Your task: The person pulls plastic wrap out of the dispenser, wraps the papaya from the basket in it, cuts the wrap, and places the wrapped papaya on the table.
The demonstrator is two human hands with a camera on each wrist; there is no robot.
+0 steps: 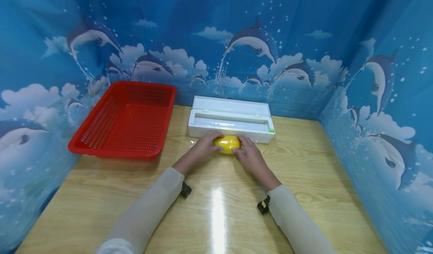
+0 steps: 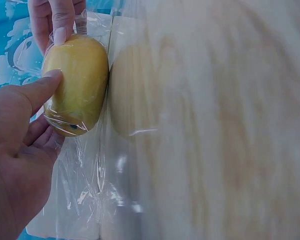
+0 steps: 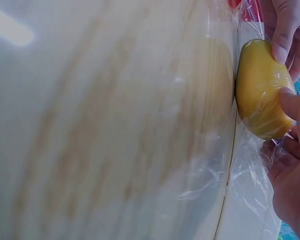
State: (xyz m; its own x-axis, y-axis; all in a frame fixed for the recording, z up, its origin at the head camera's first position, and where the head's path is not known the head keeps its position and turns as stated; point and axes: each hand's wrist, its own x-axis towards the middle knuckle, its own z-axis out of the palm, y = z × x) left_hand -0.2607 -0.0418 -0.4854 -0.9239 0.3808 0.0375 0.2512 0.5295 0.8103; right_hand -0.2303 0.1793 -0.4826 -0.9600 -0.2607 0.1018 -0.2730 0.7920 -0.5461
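A yellow mango [image 1: 227, 144] lies sideways on the table, just in front of a white cling film dispenser [image 1: 233, 123]. My left hand [image 1: 204, 147] grips one end, with its thumb along the near side. At the other end my right hand [image 1: 253, 157] holds it in the same manner. Clear cling film [image 2: 82, 170] covers the mango, creased and shiny in both wrist views, and spreads loose past its ends. In the right wrist view the film [image 3: 250, 165] also hangs beside the right fingers. The mango's underside is hidden.
The dispenser's lid [image 1: 231, 104] stands raised at the back, and a small green piece [image 1: 271, 130] sits at its right end. A red perforated basket [image 1: 156, 153] occupies the table's left rear. Blue dolphin-print curtains [image 1: 209, 17] enclose the wooden table [image 1: 189, 224].
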